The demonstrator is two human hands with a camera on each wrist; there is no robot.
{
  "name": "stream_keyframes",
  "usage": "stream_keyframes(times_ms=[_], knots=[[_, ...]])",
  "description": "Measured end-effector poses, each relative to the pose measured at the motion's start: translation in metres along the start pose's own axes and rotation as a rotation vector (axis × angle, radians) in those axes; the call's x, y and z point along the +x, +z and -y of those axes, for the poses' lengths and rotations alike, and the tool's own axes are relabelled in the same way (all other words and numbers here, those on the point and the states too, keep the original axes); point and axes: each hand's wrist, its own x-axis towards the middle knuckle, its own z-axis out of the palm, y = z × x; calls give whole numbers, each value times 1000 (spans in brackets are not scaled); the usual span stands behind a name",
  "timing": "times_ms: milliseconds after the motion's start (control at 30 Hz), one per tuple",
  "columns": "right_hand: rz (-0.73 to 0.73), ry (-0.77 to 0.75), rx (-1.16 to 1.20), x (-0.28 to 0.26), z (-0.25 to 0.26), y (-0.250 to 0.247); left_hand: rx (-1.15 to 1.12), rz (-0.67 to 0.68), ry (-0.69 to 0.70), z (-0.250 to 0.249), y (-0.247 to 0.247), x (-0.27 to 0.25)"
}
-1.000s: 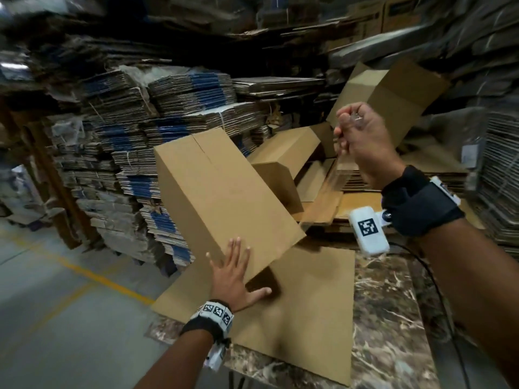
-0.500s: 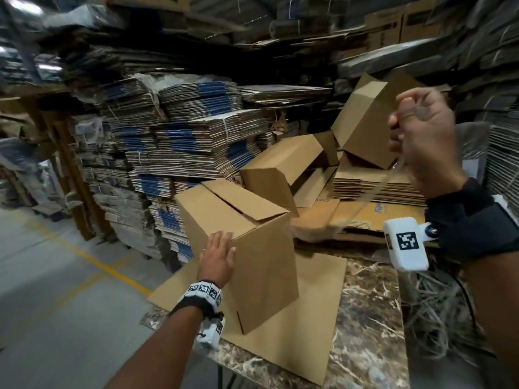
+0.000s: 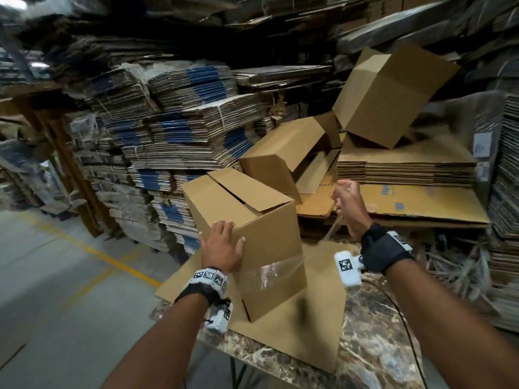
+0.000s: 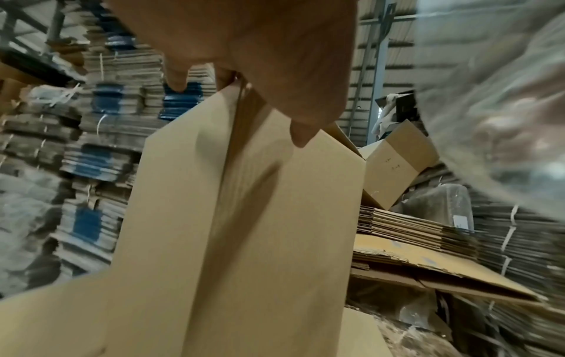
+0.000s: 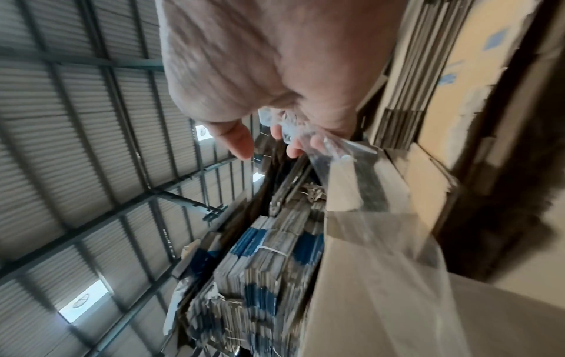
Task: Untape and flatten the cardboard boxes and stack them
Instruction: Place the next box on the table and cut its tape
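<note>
Box (image 3: 247, 237) stands tilted on a flat cardboard sheet (image 3: 303, 332) that lies on the marbled surface (image 3: 373, 332), resting on one lower edge with its top leaning away from the person. Top flaps already parted along the seam, a dark gap showing between them. Left hand (image 3: 223, 245) lies against the near upper corner of the box, fingers spread over the top edge and thumb on the front face; it steadies the box more than it clamps it. Right hand (image 3: 346, 203) is raised to the right of the box and beyond it, fingers closed on a strip of clear tape (image 3: 276, 272). The tape runs down and left from that hand to the lower front face of the box, where its end looks still stuck. So the line of pull goes from the box's front face up and away to the right, while the box's long axis runs upward and away. Left hand is the nearer to the box and serves as the brace; pulling on along that line looks likeliest to free the tape.
</note>
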Motion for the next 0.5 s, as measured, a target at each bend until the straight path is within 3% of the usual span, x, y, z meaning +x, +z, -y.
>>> stream_keyframes(times_ms=[100,167,200,267,333,433,500], knots=[[-45,63,82,-3,-36,10,-42,-163,59,-4,16,-27],[-72,91,131,-4,-53,16,-157,-265,239,-14,27,-50],[-71,94,143,-4,-60,18,-237,-215,328,-21,31,-61],[-80,86,154,-3,-70,21,-432,150,348,-34,41,-77],[-108,76,214,-2,-74,22,-603,532,220,-47,53,-86],[-148,56,296,-2,-74,19,-790,841,84,-59,68,-94],[-186,25,307,-2,-75,11,-889,942,146,-61,70,-99]])
